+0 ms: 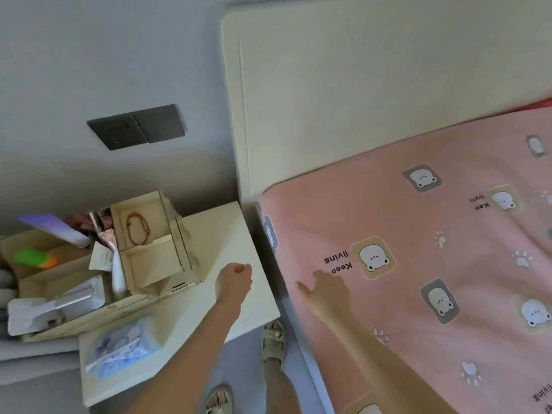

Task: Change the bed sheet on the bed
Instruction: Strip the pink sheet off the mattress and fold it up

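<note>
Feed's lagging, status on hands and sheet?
Left hand curled, empty, over nightstand. Right hand flat on pink sheet near its corner. Nothing lying on sheet in view.

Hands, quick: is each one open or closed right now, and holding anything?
Left hand: closed, fingers curled, nothing visible in it, over the nightstand.
Right hand: open, resting flat on the pink sheet.

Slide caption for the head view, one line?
Right hand rests on pink sheet near headboard; left hand curled above nightstand.
</note>
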